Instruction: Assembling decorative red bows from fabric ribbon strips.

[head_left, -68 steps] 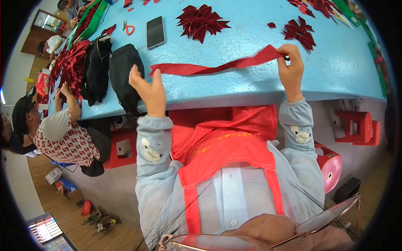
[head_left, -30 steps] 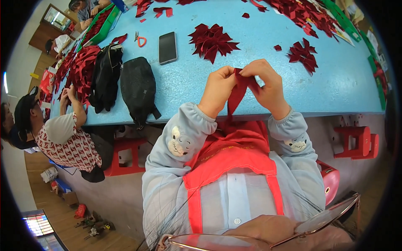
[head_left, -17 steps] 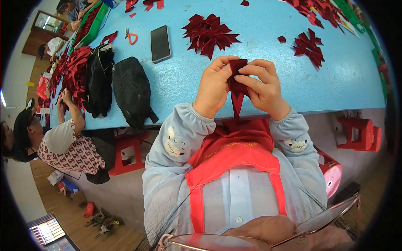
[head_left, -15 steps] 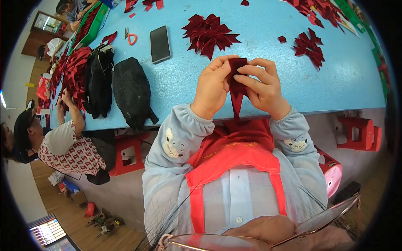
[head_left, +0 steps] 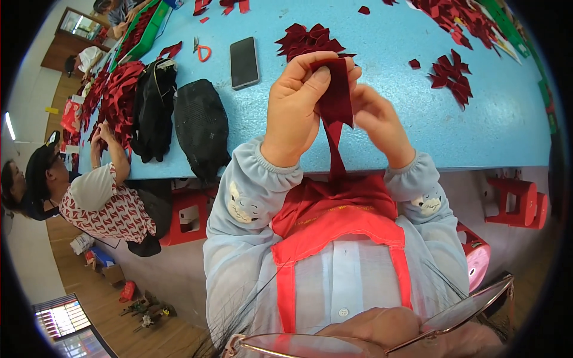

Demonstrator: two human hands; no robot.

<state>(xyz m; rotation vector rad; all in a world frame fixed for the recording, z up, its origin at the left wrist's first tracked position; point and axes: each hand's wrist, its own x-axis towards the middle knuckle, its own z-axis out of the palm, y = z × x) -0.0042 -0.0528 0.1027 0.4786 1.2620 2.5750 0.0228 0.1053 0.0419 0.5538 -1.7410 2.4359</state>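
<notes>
Above the near edge of the blue table, my left hand [head_left: 295, 107] is closed on a dark red velvet ribbon [head_left: 335, 98], thumb pressed on its face near the top. The ribbon is folded or layered there, and a narrow twisted tail runs down to the red apron [head_left: 340, 221] on my lap. Close to the ribbon's right edge is my right hand [head_left: 382, 125], its fingers bent and blurred; whether it touches the ribbon cannot be told. Just beyond my hands lies a pile of cut dark red ribbon pieces [head_left: 307, 40], partly hidden by my left fingers.
Left of my hands are a phone [head_left: 244, 62], orange-handled snips [head_left: 203, 52], a black mesh bag [head_left: 202, 125] and a black cloth bag [head_left: 154, 110]. More ribbon pieces [head_left: 452, 79] lie on the table [head_left: 394, 36] to the right. A co-worker [head_left: 101, 191] sits at the left.
My left hand has raised the ribbon, showing a longer flat face. My right hand has let go of the top part and dropped lower to the right. The whole view has shifted slightly.
</notes>
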